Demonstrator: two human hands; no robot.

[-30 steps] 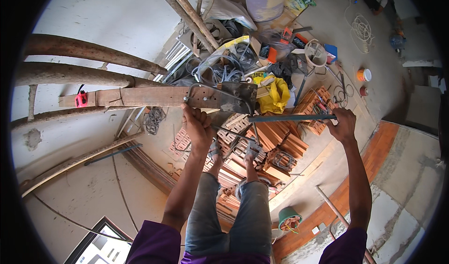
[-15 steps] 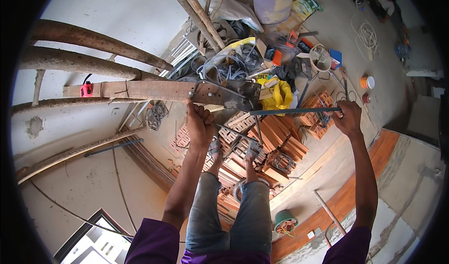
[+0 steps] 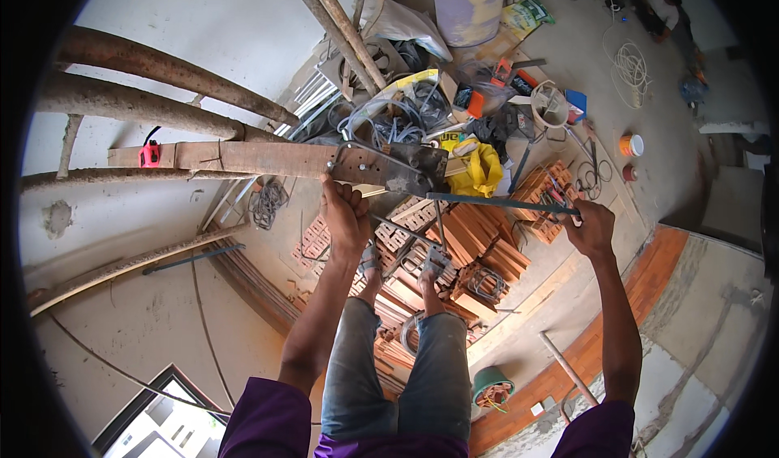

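Note:
A long wooden plank [image 3: 268, 156] juts in from the left, with metal pins and a dark end piece [image 3: 418, 168]. My left hand [image 3: 345, 215] is closed at the plank's near edge, its thumb against a pin; what the fingers hold is hidden. My right hand [image 3: 592, 227] grips the right end of a long dark metal bar [image 3: 503, 204]. The bar's left end meets the dark end piece. A bent thin metal rod [image 3: 381, 151] runs over the plank's end, and more bent rod hangs below it.
A red tape measure [image 3: 149, 154] sits on the plank. Rough wooden poles [image 3: 146, 105] lean at the left. Stacked red bricks [image 3: 487, 231] lie below, around my feet. Bags, a yellow bag [image 3: 479, 170] and a pail [image 3: 550, 105] clutter the floor beyond. A green bucket [image 3: 492, 385] stands nearer.
My right hand has moved toward me and slightly left, swinging the bar's right end down with it. My left hand stays at the pin.

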